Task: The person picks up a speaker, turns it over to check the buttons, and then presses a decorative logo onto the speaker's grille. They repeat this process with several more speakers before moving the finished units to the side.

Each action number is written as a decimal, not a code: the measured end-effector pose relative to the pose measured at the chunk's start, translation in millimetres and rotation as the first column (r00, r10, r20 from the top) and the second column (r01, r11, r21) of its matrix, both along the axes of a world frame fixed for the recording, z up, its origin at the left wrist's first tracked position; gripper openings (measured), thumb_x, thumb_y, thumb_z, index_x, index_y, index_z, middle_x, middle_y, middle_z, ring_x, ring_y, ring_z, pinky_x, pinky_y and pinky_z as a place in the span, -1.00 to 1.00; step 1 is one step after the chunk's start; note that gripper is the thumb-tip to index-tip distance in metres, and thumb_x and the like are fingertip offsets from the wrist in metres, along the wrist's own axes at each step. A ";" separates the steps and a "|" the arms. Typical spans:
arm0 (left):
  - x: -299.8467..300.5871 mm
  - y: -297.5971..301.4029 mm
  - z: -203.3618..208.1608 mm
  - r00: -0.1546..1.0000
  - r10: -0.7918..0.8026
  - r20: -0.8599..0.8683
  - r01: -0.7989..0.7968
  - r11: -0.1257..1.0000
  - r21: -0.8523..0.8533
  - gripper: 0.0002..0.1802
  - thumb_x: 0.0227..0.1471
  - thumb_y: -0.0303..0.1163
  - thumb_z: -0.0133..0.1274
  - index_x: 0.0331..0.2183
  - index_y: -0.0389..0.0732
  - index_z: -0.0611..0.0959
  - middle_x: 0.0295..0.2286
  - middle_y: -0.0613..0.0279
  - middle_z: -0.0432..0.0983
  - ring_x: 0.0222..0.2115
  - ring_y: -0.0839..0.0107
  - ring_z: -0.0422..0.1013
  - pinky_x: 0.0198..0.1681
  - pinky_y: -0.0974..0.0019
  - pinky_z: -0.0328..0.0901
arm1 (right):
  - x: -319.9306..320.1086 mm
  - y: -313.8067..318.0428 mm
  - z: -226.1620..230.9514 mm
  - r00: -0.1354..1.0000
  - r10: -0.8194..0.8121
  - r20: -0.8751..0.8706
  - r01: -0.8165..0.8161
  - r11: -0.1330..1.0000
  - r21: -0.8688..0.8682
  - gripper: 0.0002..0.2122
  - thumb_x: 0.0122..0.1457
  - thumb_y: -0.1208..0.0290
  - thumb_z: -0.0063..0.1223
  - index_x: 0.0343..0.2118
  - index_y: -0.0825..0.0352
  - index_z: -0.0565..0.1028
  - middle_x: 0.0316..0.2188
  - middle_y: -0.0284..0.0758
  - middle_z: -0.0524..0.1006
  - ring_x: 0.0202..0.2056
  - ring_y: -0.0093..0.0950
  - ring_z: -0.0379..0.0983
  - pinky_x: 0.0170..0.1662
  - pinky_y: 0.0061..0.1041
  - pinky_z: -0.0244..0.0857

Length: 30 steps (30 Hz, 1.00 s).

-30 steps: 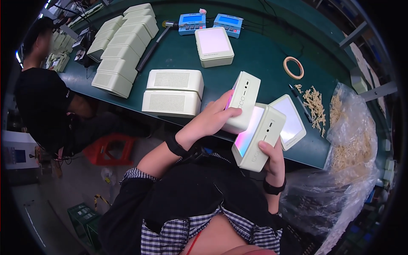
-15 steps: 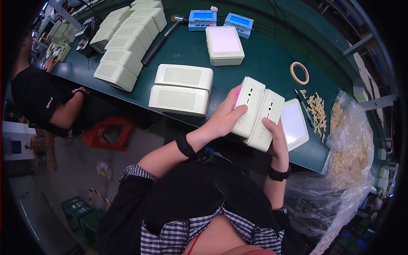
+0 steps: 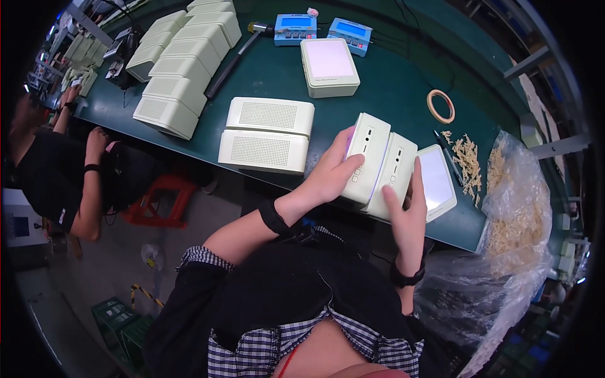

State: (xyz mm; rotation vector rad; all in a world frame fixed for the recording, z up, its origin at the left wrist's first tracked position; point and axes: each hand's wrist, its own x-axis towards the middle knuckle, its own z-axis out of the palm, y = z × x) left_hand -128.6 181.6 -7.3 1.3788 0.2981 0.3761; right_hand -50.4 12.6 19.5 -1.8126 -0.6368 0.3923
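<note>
1. The left hand is reached in from 8 o'clock, and by it a cream, round-cornered plastic box is gripped, thumb laid on the button face.
2. The right hand is raised from 6 o'clock; its thumb is placed on the near part of a second cream plastic box, a finger stretched along the right edge. How firmly this box is gripped cannot be told.
3. The two boxes are held side by side between the hands, ports upward, the first at 10 o'clock of the second.
4. Around the hands are counted: one cream box with a pale rectangular screen at 3 o'clock, just beside the right hand; one pale-screened cream box at 11 o'clock; two grille-faced cream boxes at 10 o'clock; one tan tape ring at 1 o'clock; one slim black pen at 2 o'clock.
</note>
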 end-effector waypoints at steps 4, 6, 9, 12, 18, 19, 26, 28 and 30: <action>0.8 -0.4 1.1 1.000 0.003 0.009 -0.002 0.998 -0.070 -0.35 0.17 -0.41 -0.15 0.23 -0.36 0.09 0.09 -0.02 0.25 0.13 0.29 0.21 0.19 0.25 0.12 | -25.4 11.6 21.0 0.930 0.058 0.362 -0.037 0.997 -0.065 -0.07 -0.20 0.39 0.46 0.26 0.43 0.13 0.19 -0.04 0.24 0.14 -0.21 0.29 0.15 -0.29 0.21; 1.1 -0.6 0.7 1.000 0.006 0.015 -0.005 0.998 -0.062 -0.35 0.17 -0.42 -0.15 0.23 -0.36 0.09 0.09 -0.02 0.25 0.13 0.29 0.21 0.19 0.24 0.12 | -19.3 19.0 20.5 0.934 0.062 0.352 -0.015 0.991 -0.134 0.02 -0.34 0.36 0.51 0.27 0.38 0.14 0.21 0.01 0.18 0.18 -0.14 0.22 0.19 -0.24 0.17; -0.1 -0.7 -1.7 0.999 0.030 0.028 -0.029 0.999 -0.036 -0.36 0.17 -0.43 -0.14 0.23 -0.36 0.09 0.10 -0.03 0.25 0.14 0.28 0.21 0.20 0.24 0.12 | -4.0 19.9 13.5 0.922 0.114 0.369 -0.053 0.984 -0.172 0.05 -0.41 0.35 0.54 0.26 0.34 0.17 0.21 0.04 0.16 0.21 -0.07 0.18 0.21 -0.22 0.15; 4.3 -4.3 -10.3 0.991 0.105 0.083 -0.108 0.994 0.032 -0.32 0.14 -0.43 -0.13 0.23 -0.37 0.05 0.09 -0.15 0.28 0.12 0.16 0.27 0.17 0.19 0.15 | 6.8 18.5 9.7 0.887 0.201 0.416 -0.135 0.974 -0.182 0.00 -0.42 0.37 0.53 0.23 0.30 0.24 0.20 0.04 0.18 0.20 -0.03 0.17 0.21 -0.21 0.15; 2.8 -7.9 -3.2 0.988 0.129 0.085 -0.134 0.989 0.061 -0.32 0.14 -0.44 -0.13 0.23 -0.38 0.03 0.07 -0.21 0.29 0.10 0.10 0.30 0.14 0.16 0.18 | -33.1 27.4 18.8 0.668 0.162 0.726 0.080 0.955 -0.287 -0.19 -0.35 0.19 0.47 0.10 0.24 0.42 0.19 -0.01 0.22 0.19 0.00 0.17 0.25 -0.07 0.05; 2.9 -8.4 -1.1 0.988 0.130 0.087 -0.136 0.988 0.070 -0.32 0.14 -0.44 -0.13 0.23 -0.38 0.03 0.06 -0.22 0.30 0.09 0.09 0.31 0.14 0.15 0.19 | -36.0 29.6 19.6 0.605 0.174 0.777 0.136 0.939 -0.317 -0.22 -0.34 0.15 0.45 0.08 0.23 0.45 0.19 -0.02 0.24 0.19 0.00 0.17 0.26 -0.04 0.02; 3.0 -7.9 -3.1 0.989 0.114 0.097 -0.113 0.994 -0.011 -0.32 0.15 -0.44 -0.14 0.23 -0.37 0.03 0.03 -0.25 0.33 0.05 0.04 0.35 0.10 0.13 0.23 | -11.1 40.2 -1.3 0.575 0.136 0.807 0.071 0.974 -0.214 -0.26 -0.37 0.09 0.42 0.02 0.21 0.50 0.14 -0.13 0.34 0.20 0.00 0.15 0.28 0.02 -0.03; 3.3 -9.5 -1.1 0.988 0.122 0.094 -0.122 0.992 -0.013 -0.32 0.15 -0.44 -0.14 0.23 -0.37 0.03 0.02 -0.25 0.34 0.04 0.05 0.36 0.10 0.13 0.23 | -7.0 40.7 -1.6 0.568 0.145 0.810 0.036 0.979 -0.201 -0.26 -0.38 0.10 0.42 0.00 0.21 0.51 0.13 -0.15 0.36 0.21 -0.01 0.14 0.28 0.02 -0.02; 3.6 -9.7 0.1 0.989 0.120 0.087 -0.119 0.993 -0.008 -0.33 0.15 -0.44 -0.14 0.22 -0.37 0.03 0.03 -0.25 0.34 0.05 0.05 0.36 0.10 0.13 0.23 | -6.9 39.7 0.6 0.581 0.140 0.802 0.039 0.979 -0.198 -0.27 -0.39 0.10 0.41 0.00 0.20 0.51 0.13 -0.19 0.37 0.22 0.01 0.12 0.26 0.02 0.00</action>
